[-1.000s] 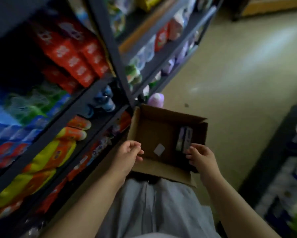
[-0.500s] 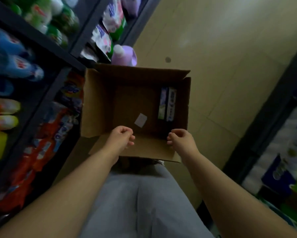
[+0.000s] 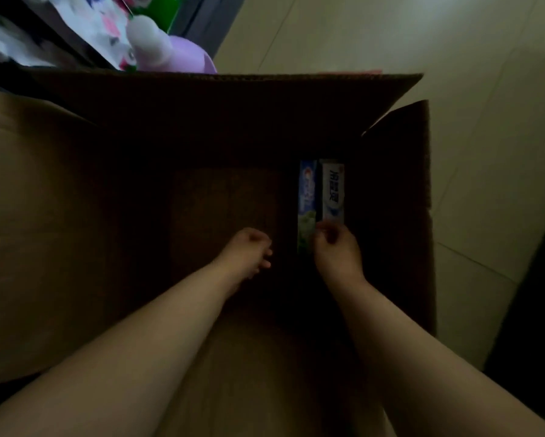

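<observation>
Both my hands are down inside an open cardboard box (image 3: pixel 201 108) that fills most of what I see. Its flaps stand open at the left, the far side and the right. The inside is dim.

Two long toothpaste cartons lie side by side on the box floor, close to the right wall, with their long sides touching. The blue and green carton (image 3: pixel 307 197) is on the left and the white carton (image 3: pixel 333 190) on the right. Both run from near to far.

My right hand (image 3: pixel 337 250) is at the near ends of the two cartons, fingers curled in, with the fingertips over the near end of the white carton. In this light I cannot tell whether they pinch it or only touch it.

My left hand (image 3: pixel 249 252) is just left of the cartons and apart from them, over the middle of the box floor. Its fingers are curled toward the palm and I see nothing in them.

Past the far flap at the left stands a purple bottle (image 3: pixel 186 59) with a white cap (image 3: pixel 146 36). Blurred printed packets (image 3: pixel 101 33) lie beyond it. A pale tiled floor (image 3: pixel 454 42) spreads to the right.
</observation>
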Demonstrator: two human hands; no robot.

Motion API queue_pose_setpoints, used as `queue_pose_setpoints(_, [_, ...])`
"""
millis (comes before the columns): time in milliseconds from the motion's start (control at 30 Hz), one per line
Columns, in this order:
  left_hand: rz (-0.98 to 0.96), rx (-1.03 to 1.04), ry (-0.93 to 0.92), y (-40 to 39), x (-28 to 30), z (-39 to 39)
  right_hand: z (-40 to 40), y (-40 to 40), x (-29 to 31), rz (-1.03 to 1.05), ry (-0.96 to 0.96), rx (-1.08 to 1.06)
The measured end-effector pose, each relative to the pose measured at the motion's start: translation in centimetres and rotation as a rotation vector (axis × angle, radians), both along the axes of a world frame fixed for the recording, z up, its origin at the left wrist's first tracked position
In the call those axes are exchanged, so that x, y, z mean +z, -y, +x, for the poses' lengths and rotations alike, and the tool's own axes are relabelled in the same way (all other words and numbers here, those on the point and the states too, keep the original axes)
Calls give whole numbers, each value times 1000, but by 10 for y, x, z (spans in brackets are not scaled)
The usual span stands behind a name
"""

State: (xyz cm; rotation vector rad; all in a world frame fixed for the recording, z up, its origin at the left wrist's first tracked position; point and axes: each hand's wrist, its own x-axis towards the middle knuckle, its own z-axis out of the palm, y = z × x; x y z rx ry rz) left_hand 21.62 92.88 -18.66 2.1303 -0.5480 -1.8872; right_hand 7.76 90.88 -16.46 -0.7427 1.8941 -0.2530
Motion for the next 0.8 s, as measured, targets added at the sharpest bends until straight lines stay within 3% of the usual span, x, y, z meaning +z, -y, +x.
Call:
queue_pose_setpoints(200, [-99,-84,-88,36,-96,-21,-7,28,-61,-316,-124,71])
queue_pose_setpoints(300, [-120,-224,-146,45,-119,-35,-14,34,-74,-393,-155,137])
queue_pose_setpoints(433, [-291,-205,-217,42,-135,-50,-23,31,-78,-500,-100,219])
queue_pose_setpoints(533, [-336,-139,-238,37,-138,-52,-30,29,-78,-502,-52,197])
queue_pose_setpoints(700, [-210,-43,-230,40,-131,-49,-35,27,-79,-423,-20,311])
queue_pose_setpoints(800, [-214,-47,-187,41,-126,-50,-33,32,-86,-351,21,241])
